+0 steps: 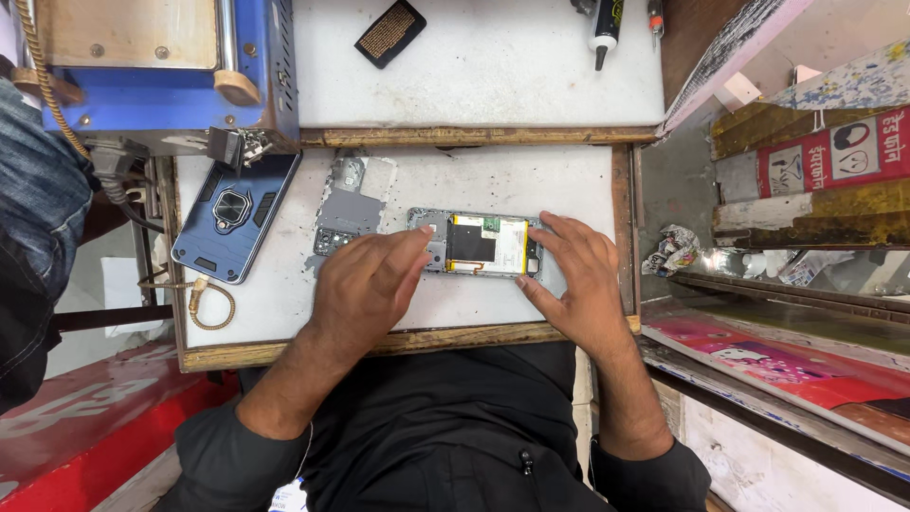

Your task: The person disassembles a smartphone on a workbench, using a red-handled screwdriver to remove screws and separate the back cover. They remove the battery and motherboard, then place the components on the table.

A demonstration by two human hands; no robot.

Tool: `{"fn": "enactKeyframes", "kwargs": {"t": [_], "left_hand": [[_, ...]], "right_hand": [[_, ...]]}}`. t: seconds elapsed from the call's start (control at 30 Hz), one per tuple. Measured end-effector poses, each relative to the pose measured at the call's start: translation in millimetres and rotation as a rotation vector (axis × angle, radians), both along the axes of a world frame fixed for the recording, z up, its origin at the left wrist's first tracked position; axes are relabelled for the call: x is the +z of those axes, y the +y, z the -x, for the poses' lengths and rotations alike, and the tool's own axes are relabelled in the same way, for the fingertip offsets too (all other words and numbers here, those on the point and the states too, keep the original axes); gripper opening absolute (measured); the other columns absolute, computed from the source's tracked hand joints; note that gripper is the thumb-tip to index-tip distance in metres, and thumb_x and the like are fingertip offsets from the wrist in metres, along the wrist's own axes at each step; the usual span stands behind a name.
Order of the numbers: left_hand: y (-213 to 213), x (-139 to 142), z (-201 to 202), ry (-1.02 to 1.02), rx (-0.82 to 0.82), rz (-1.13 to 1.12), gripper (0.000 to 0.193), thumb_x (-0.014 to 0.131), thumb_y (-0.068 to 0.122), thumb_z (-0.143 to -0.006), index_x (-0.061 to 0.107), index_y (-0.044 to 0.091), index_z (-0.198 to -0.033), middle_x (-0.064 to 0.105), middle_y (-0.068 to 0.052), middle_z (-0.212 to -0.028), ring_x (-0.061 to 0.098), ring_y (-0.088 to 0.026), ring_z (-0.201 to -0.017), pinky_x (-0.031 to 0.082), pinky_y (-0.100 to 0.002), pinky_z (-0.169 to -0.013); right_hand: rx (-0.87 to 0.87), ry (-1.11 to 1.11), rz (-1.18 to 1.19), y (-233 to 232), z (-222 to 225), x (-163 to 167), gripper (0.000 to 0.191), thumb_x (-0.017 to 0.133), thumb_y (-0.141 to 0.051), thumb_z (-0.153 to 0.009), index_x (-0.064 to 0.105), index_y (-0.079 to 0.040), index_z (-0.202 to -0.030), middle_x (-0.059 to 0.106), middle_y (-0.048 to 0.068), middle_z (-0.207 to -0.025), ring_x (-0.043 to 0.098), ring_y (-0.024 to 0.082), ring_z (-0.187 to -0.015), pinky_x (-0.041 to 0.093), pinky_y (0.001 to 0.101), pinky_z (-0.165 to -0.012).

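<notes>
White and scuffed, the surface [531, 303] is framed by a wooden edge along its near, far and right sides. At its middle lies an opened phone [477, 244], back cover off, its battery and small green board showing. The left hand [365, 284] rests flat over the phone's left end, fingers together and loosely extended, gripping nothing that can be seen. The right hand [573, 275] lies at the phone's right end, fingers spread, fingertips touching its edge and thumb against its near corner — open, not closed round it.

Just left of the phone lies a grey back panel [349, 209], and further left a dark blue phone case [232, 216] near the left edge, beside a blue machine [161, 71]. Bare room lies between the phone and the near edge — and along the far side too. On the farther white board sit a black mesh pad [390, 32] and a glue tube [604, 27].
</notes>
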State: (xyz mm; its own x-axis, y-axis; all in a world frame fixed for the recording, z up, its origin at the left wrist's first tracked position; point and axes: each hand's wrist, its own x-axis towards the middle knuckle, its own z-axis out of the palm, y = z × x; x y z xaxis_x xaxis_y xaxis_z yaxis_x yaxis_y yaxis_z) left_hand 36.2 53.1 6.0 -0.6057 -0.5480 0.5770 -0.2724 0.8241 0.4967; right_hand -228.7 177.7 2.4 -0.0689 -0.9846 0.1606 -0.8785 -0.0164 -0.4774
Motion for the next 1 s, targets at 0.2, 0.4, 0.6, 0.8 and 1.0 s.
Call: {"fn": "enactKeyframes", "kwargs": {"t": [0.2,0.4,0.6,0.8,1.0], "left_hand": [[1.2,8.5,0.1,-0.118,-0.044,-0.017,0.049,0.065,-0.003,-0.090,0.053,0.016,-0.133,0.074,-0.010,-0.111,0.076,-0.031,-0.102,0.060,-0.042,-0.083],[-6.8,17.8,4.1,-0.131,0.006,0.023,0.038,0.071,0.005,-0.097,0.055,0.009,-0.131,0.073,-0.018,-0.117,0.070,-0.034,-0.096,0.054,-0.043,-0.081],[-8.3,14.8,7.6,-0.068,0.161,0.059,0.041,0.083,0.019,-0.095,0.057,0.004,-0.123,0.065,-0.007,-0.080,0.068,-0.028,-0.074,0.060,-0.044,-0.079],[-6.8,4.4,-16.0,0.208,0.218,-0.254,0.048,0.065,0.000,-0.107,0.037,-0.002,-0.145,0.070,-0.014,-0.102,0.074,-0.027,-0.091,0.060,-0.037,-0.080],[-10.2,10.5,-48.0,-0.151,0.356,-0.157,0.053,0.061,-0.004,-0.101,0.040,0.001,-0.149,0.068,-0.023,-0.114,0.071,-0.038,-0.089,0.059,-0.042,-0.075]], "right_hand": [[0.003,-0.013,-0.006,1.0,1.0,-1.3,0.059,0.080,-0.028,-0.084,0.061,-0.010,-0.137,0.056,0.013,-0.150,0.046,0.032,-0.142,0.030,0.0486,-0.115],[-0.005,-0.011,0.012,0.6,-0.3,0.0,0.058,0.081,-0.027,-0.083,0.062,-0.010,-0.136,0.056,0.013,-0.149,0.047,0.033,-0.140,0.031,0.0487,-0.115],[0.002,-0.021,0.003,-0.7,-1.2,5.7,0.060,0.081,-0.025,-0.081,0.062,-0.010,-0.136,0.056,0.013,-0.150,0.047,0.033,-0.141,0.032,0.0490,-0.114],[0.026,0.012,-0.012,-2.2,-1.7,5.1,0.066,0.085,-0.027,-0.077,0.061,-0.010,-0.136,0.054,0.013,-0.150,0.045,0.036,-0.140,0.031,0.0504,-0.113],[-0.008,-0.065,-0.001,0.0,1.1,-1.1,0.056,0.087,-0.022,-0.074,0.062,-0.009,-0.122,0.057,0.010,-0.149,0.046,0.033,-0.140,0.032,0.0485,-0.114]]}}
